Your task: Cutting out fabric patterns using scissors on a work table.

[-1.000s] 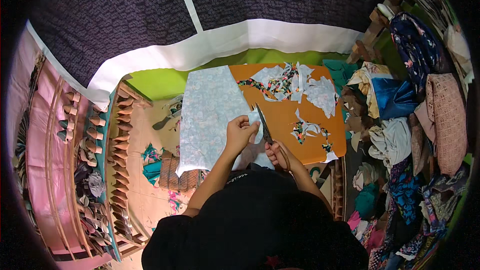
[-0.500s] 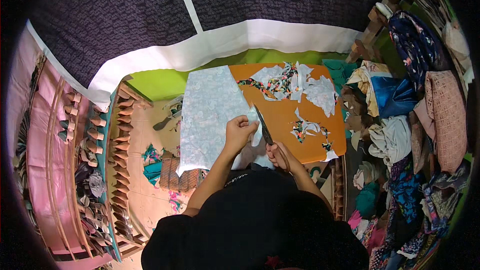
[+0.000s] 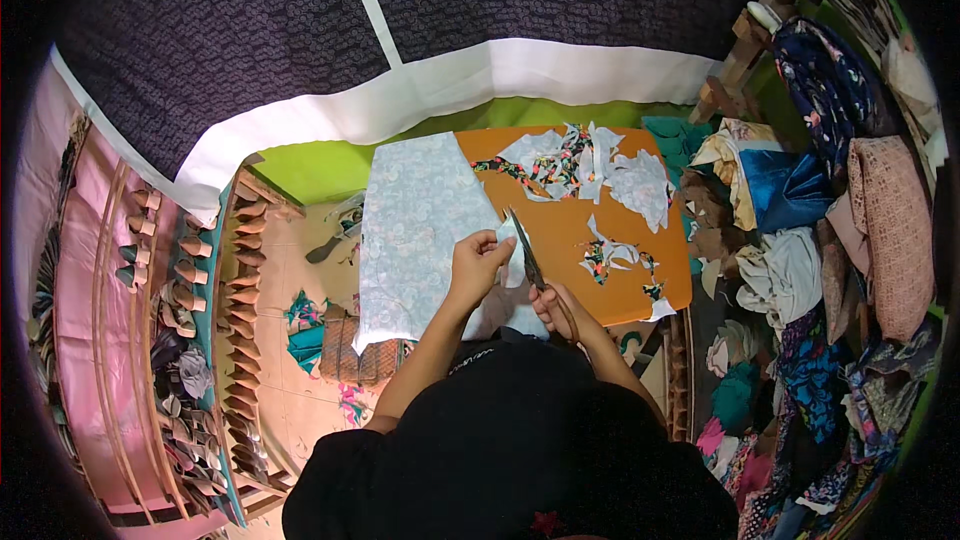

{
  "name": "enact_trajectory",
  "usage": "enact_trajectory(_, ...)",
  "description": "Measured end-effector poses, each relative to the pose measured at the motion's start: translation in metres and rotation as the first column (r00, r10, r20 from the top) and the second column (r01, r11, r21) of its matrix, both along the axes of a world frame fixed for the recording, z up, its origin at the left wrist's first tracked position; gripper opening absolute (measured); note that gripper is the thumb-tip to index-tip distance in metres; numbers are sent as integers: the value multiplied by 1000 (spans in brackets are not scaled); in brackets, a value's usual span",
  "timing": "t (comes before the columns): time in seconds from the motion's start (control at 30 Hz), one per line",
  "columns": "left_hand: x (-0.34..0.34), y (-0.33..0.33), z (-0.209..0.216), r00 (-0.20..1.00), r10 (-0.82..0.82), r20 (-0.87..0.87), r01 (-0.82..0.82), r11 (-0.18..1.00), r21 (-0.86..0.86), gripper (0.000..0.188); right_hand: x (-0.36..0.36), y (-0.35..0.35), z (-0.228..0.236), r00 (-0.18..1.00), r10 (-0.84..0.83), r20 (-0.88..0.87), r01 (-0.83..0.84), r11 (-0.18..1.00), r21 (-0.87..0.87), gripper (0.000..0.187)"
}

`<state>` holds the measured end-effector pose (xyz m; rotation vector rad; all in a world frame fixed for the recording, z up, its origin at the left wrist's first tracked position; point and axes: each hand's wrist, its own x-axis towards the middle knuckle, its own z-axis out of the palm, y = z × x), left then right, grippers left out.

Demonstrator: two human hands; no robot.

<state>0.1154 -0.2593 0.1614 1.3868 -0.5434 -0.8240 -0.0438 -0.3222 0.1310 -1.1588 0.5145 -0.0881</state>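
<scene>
In my right hand (image 3: 557, 310) is a pair of dark scissors (image 3: 526, 251), its fingers closed round the handles and the blades pointing away from me. My left hand (image 3: 480, 265) pinches a small pale fabric piece (image 3: 514, 242) just left of the blades. Beneath and beside that hand spreads a large pale fabric sheet (image 3: 415, 210) with a faint pattern, covering the left part of the orange table (image 3: 560, 230) and hanging over its near edge. Whether the small piece is joined to the sheet I cannot tell.
Floral and white fabric scraps (image 3: 580, 162) lie at the table's far right, with smaller scraps (image 3: 613, 255) nearer. Heaped cloth (image 3: 780, 280) fills the right side. Racks of shoe-shaped forms (image 3: 242, 330) stand at left. A brown woven bag (image 3: 360, 352) rests on the floor. A dark curtain (image 3: 560, 0) hangs beyond.
The small fabric piece at my left fingertips has shifted and shows a different shape beside the blades. The scissors' blades look slightly more apart. Both hands stay in nearly the same place.
</scene>
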Motion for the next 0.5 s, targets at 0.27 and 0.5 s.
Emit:
enact_trajectory(0.27, -2, -1, 0, 1000, 4, 25, -5, 1000, 19, 17, 3, 4, 23, 1000, -7, 1, 7, 986, -169, 67)
enact_trajectory(0.5, -3, -4, 6, 999, 11, -40, -11, 1000, 10, 15, 3, 0, 3, 1000, 18, -11, -20, 981, -193, 69)
